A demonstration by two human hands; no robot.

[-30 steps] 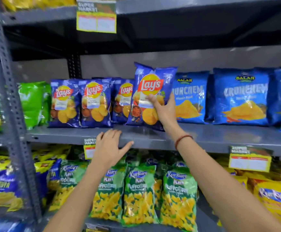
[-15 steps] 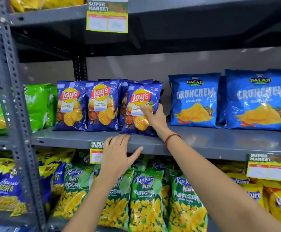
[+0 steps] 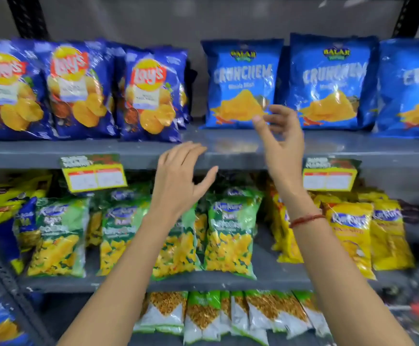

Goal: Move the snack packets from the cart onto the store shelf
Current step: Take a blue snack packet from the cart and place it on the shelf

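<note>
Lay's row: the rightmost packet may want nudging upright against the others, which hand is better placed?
Left, probably. The left hand is open and empty at the shelf edge, just below the rightmost Lay's packet. The right hand, also empty, is in front of the Crunchem packets.

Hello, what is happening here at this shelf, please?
A person is stocking a grey metal store shelf with snack packets. Both hands are empty now: the left hand hovers open at the shelf edge, and the right hand is raised in front of a light blue Crunchem packet. Three dark blue Lay's chip packets stand upright in a row on the shelf, left of the hands.
</note>
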